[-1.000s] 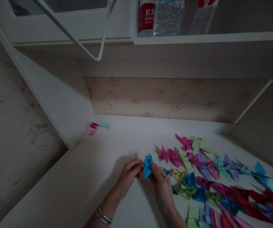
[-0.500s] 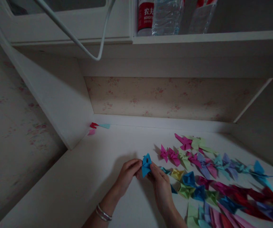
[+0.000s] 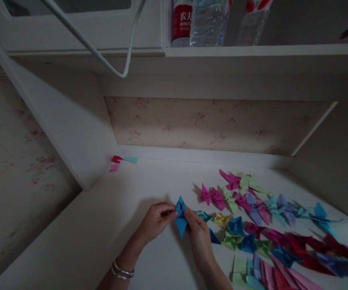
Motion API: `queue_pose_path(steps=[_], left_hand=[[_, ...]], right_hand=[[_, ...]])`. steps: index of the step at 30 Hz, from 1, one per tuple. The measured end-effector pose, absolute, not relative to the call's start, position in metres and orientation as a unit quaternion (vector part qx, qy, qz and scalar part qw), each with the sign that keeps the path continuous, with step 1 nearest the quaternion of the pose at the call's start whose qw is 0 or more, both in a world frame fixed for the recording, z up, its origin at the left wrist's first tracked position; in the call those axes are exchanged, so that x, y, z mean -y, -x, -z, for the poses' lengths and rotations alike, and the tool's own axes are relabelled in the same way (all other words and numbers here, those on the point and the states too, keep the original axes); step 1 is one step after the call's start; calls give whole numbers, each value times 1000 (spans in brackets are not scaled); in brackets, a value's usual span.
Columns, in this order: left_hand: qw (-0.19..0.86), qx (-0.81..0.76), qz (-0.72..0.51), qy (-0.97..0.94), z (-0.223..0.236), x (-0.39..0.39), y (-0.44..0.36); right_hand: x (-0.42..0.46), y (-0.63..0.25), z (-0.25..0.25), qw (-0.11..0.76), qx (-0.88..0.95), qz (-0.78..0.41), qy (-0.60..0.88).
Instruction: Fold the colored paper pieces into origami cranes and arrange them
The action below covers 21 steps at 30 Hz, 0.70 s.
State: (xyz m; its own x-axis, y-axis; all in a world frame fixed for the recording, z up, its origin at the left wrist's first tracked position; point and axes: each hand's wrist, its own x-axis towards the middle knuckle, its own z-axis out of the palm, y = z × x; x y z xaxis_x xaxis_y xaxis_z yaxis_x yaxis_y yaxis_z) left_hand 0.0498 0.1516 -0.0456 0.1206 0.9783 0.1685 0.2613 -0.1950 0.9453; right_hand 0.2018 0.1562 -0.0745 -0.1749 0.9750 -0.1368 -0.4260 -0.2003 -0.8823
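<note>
Both my hands hold a small blue folded paper figure (image 3: 180, 216) just above the white desk (image 3: 107, 225). My left hand (image 3: 155, 220), with bracelets at the wrist, pinches its left side with curled fingers. Pinching the right side is my right hand (image 3: 198, 237). The figure's point hangs downward between them. To the right lie several folded paper figures (image 3: 252, 225) in pink, green, blue, purple and red, spread in rows over the desk.
A white side panel (image 3: 71, 133) rises at the left, with small paper scraps (image 3: 117, 161) at its foot. A shelf (image 3: 252, 50) above holds water bottles (image 3: 207, 20). A white cable (image 3: 101, 52) hangs from the top. Flat coloured sheets (image 3: 264, 278) lie at the lower right.
The blue figure has been turned so its long point now hangs down, and both hands have shifted slightly left and lower. The view has drifted a little.
</note>
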Motion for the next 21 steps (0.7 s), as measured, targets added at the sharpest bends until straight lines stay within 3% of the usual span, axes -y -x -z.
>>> queue_pose_path(steps=[8, 10, 13, 16, 21], left_hand=[[348, -567, -553, -501, 51, -182, -30], [334, -573, -548, -509, 54, -196, -32], [305, -559, -482, -601, 56, -215, -43], [288, -537, -422, -671, 59, -231, -61], [278, -520, -383, -711, 71, -250, -88]], right_hand=[[-133, -187, 74, 585, 359, -617, 384], [-125, -177, 73, 517, 394, -680, 339], [-113, -164, 72, 332, 429, -798, 261], [-107, -159, 71, 193, 457, -841, 218], [-109, -160, 76, 220, 434, -851, 197]])
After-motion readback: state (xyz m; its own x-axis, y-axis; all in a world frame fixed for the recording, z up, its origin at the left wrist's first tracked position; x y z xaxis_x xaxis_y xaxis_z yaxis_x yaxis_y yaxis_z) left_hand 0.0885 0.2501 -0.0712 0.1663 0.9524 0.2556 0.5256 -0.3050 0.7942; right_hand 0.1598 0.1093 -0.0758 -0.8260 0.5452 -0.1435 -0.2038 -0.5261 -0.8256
